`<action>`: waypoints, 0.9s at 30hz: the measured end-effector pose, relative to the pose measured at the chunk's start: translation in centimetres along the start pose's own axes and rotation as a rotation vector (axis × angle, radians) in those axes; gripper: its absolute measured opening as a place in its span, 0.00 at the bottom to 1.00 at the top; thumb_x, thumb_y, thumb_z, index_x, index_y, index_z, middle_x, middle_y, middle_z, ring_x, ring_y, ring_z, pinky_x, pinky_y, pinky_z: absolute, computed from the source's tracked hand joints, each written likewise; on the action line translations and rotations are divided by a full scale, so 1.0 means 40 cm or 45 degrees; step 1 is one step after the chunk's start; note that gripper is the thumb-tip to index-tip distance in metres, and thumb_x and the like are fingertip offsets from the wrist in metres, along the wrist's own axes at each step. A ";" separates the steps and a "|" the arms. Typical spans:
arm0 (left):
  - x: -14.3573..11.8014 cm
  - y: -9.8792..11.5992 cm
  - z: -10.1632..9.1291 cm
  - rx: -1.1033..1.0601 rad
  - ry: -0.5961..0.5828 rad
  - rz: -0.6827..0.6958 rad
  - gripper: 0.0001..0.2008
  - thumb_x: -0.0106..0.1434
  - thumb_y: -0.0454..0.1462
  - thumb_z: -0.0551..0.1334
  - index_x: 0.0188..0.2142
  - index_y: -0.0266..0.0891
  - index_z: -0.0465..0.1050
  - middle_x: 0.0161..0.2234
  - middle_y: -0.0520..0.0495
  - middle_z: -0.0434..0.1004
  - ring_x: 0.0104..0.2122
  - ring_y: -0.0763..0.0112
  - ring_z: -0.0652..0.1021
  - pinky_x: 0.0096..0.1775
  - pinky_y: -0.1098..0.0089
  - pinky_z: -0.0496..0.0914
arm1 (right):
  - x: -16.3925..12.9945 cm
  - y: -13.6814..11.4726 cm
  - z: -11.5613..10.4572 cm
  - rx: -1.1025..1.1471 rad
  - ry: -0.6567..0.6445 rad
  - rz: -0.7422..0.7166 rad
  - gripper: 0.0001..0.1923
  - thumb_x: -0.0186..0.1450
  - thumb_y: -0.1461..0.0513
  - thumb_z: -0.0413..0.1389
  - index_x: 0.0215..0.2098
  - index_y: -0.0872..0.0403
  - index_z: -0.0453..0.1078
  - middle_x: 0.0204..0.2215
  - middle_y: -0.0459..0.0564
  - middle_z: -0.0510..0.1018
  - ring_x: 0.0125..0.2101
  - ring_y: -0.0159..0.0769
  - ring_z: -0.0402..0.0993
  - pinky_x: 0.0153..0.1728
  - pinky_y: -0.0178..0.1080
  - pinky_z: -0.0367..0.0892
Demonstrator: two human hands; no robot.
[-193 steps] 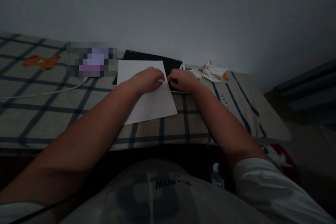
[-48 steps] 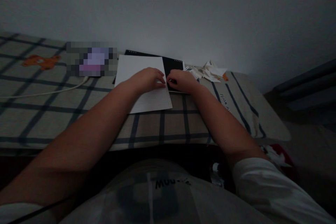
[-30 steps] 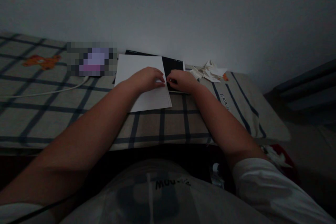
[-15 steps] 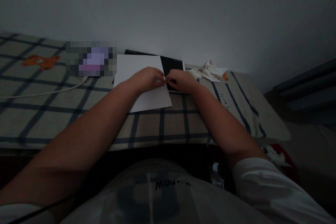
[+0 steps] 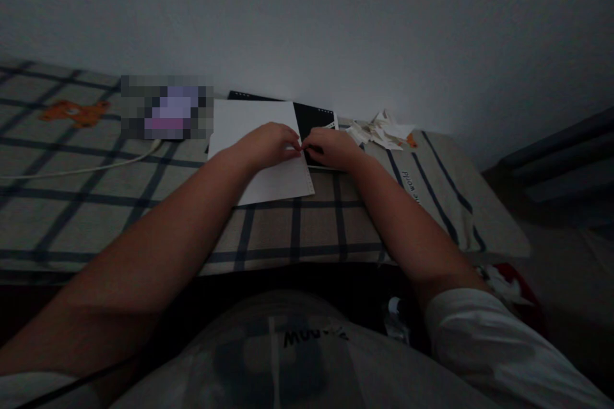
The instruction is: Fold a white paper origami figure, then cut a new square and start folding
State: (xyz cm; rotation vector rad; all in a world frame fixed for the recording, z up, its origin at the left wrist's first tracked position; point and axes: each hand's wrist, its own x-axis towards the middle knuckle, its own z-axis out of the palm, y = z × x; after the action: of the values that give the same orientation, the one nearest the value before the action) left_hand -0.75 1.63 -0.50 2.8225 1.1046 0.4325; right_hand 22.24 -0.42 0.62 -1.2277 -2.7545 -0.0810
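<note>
The left hand [image 5: 271,146] hides the middle of the sheet [image 5: 249,124], which in turn covers most of the black pad [image 5: 314,118]. A pixelated patch [image 5: 165,107] masks one object. The scraps [image 5: 381,131] are too dim to identify

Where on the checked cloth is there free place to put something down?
Bare checked cloth lies near the white cable, left of the white sheet, and in front of it. It is crowded around both hands, left hand and right hand, the black notebook and the paper scraps.
</note>
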 end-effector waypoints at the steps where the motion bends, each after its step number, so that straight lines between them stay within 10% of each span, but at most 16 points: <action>1: 0.000 0.001 -0.001 -0.002 0.002 -0.005 0.15 0.70 0.43 0.64 0.49 0.47 0.88 0.52 0.49 0.89 0.53 0.63 0.85 0.56 0.67 0.73 | 0.000 -0.001 -0.001 -0.006 -0.005 0.011 0.16 0.74 0.64 0.52 0.52 0.52 0.81 0.48 0.55 0.81 0.47 0.43 0.74 0.43 0.41 0.63; 27: 0.002 -0.007 0.006 0.004 0.045 0.011 0.15 0.70 0.40 0.60 0.45 0.44 0.87 0.48 0.50 0.89 0.51 0.64 0.85 0.57 0.67 0.73 | 0.003 0.004 0.005 -0.055 -0.005 0.046 0.17 0.76 0.64 0.50 0.52 0.53 0.81 0.49 0.56 0.81 0.48 0.44 0.75 0.42 0.41 0.63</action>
State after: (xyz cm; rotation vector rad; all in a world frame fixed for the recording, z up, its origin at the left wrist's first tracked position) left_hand -0.81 1.88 -0.75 2.8338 1.1004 0.4840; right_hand 22.26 -0.20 0.43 -1.2892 -2.7463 -0.1350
